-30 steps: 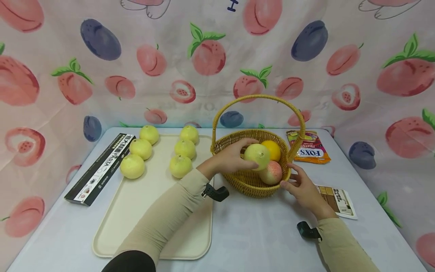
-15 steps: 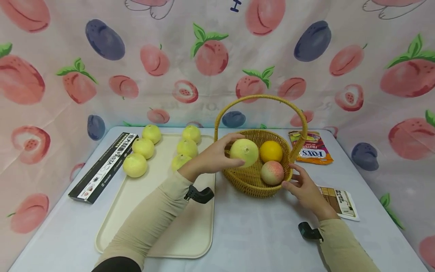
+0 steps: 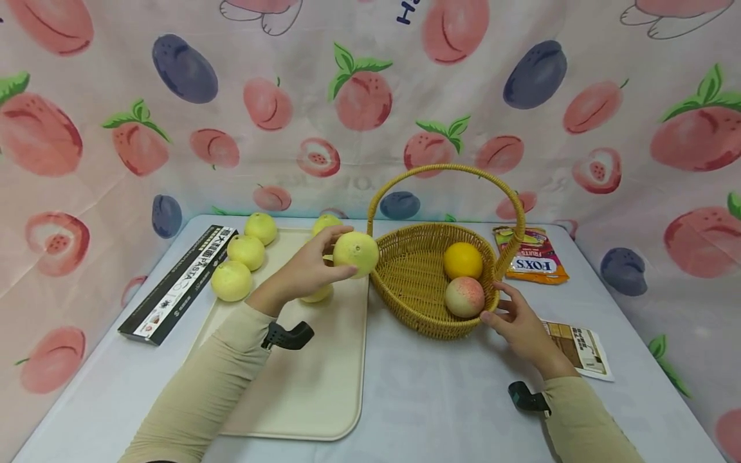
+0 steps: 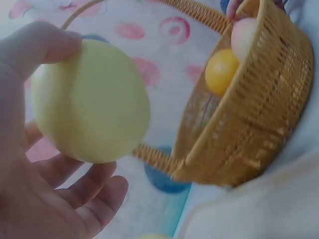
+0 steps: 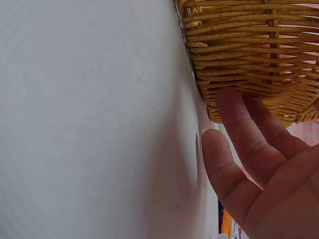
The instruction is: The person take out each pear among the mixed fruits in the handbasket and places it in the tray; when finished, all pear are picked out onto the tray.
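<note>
In the head view my left hand (image 3: 307, 267) holds a round yellow-green fruit (image 3: 357, 254) over the tray's right edge, left of the wicker basket (image 3: 411, 270). The left wrist view shows thumb and fingers around this fruit (image 4: 94, 104). Inside the basket lie an orange (image 3: 463, 260) and a peach (image 3: 465, 297), both toward the right side. My right hand (image 3: 521, 328) grips the basket's right rim with thumb and index finger. From the right wrist, the other fingers (image 5: 244, 134) are seen extended along the basket's outer wall (image 5: 239, 55).
A cream tray (image 3: 301, 399) bears several more yellow-green fruits (image 3: 231, 281) in two rows, one partly hidden behind my left hand. Left of it lies a black pasta box (image 3: 179, 283). A red Fox's candy bag (image 3: 531, 254) and a white-and-brown packet (image 3: 579, 347) lie right of the basket.
My left hand has lifted the yellow-green fruit out of the basket and carried it left to the tray's edge. My right hand has stayed at the basket rim.
</note>
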A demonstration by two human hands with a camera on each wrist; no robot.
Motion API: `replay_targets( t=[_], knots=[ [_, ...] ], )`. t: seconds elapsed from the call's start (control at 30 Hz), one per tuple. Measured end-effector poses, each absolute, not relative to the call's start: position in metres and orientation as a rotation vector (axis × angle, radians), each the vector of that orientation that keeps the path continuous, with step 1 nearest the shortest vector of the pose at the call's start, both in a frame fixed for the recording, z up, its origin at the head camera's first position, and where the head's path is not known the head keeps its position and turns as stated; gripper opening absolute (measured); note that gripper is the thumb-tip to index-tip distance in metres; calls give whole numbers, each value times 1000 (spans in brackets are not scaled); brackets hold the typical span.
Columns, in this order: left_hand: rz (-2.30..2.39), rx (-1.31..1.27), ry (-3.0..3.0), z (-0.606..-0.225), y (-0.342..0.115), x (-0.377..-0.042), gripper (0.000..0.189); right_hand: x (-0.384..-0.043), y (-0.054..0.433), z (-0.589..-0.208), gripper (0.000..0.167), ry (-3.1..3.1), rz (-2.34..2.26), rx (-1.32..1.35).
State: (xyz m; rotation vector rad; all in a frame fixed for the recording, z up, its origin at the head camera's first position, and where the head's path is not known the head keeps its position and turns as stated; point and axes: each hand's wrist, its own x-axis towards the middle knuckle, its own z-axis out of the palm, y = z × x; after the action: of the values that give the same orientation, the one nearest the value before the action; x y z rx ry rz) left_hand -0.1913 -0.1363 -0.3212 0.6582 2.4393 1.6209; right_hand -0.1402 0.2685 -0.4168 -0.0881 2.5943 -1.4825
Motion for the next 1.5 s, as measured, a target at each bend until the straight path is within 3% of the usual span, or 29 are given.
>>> replay_targets(
  t=[0.77, 1.5],
  knots=[
    [1707, 110, 2590, -335, -216, -185, 84, -138, 267, -418, 79, 2616, -1468, -100],
    [1635, -82, 2662, -381, -244, -190, 83, -140, 267, -416, 79, 2612, -1475, -110]
  ],
)
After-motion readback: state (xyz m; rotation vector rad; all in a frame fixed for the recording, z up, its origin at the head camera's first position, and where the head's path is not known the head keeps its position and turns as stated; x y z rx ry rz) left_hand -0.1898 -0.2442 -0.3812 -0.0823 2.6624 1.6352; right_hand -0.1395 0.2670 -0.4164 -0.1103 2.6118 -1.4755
